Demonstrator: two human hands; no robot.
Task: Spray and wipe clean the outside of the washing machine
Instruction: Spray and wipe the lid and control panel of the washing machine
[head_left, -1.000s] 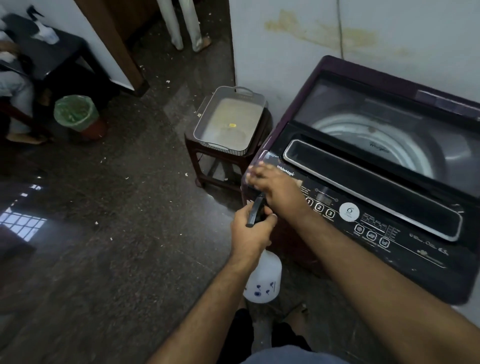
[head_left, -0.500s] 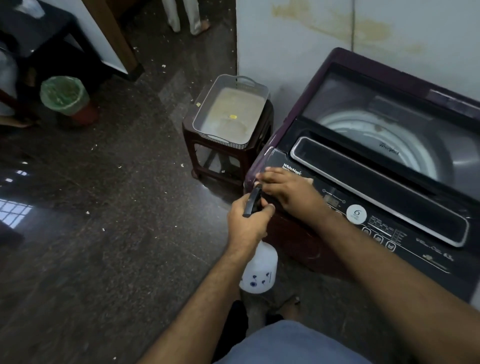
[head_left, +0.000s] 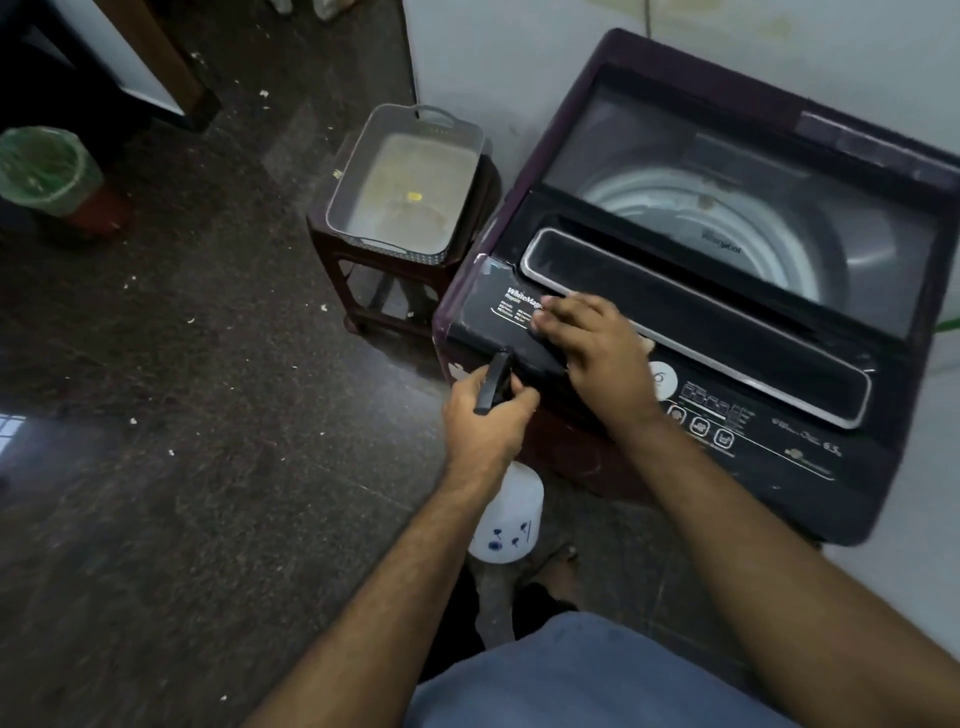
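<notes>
The dark purple top-load washing machine (head_left: 810, 467) stands at the right against the wall, its glass lid down over the drum. My right hand (head_left: 592, 348) lies flat on the left part of the black control panel (head_left: 498, 317), fingers stretched over the printed label. A pale scrap shows at the hand's edge; whether a cloth is under the palm is unclear. My left hand (head_left: 483, 421) grips the black trigger head of a white spray bottle (head_left: 506, 514), which hangs just in front of the machine's left front corner.
A dark plastic stool (head_left: 337, 249) carrying a grey tub (head_left: 343, 192) stands left of the machine. A bin with a green liner (head_left: 47, 166) sits at far left. The dark stone floor is littered with small white bits. My bare foot (head_left: 558, 566) is below the bottle.
My right hand has slid from the panel's left corner rightward and up onto the label. The left hand keeps the bottle in the same spot. The view has shifted closer.
</notes>
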